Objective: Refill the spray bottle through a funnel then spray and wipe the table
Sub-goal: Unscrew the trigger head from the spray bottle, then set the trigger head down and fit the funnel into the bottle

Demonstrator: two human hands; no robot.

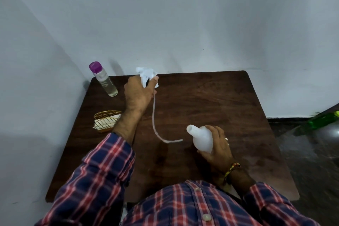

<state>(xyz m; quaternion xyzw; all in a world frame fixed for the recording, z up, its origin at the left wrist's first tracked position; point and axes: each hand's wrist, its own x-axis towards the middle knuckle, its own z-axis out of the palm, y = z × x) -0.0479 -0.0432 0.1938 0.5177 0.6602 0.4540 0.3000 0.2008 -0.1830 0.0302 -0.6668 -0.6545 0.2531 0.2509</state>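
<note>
My left hand [139, 91] grips the white spray head [146, 74] near the table's far edge. Its thin dip tube [156, 126] trails down and curves to the right over the dark wooden table [211, 101]. My right hand [218, 145] holds the white spray bottle body [200, 138], tilted with its open neck pointing up and left. The tube's tip lies just left of the bottle, apart from it. A clear bottle with a purple cap [103, 79] stands at the far left corner. No funnel shows.
A gold wire basket [105, 122] holding white cloth or paper sits at the table's left edge, beside my left forearm. White walls close in behind and to the left. A green bottle [322, 120] lies on the dark floor to the right.
</note>
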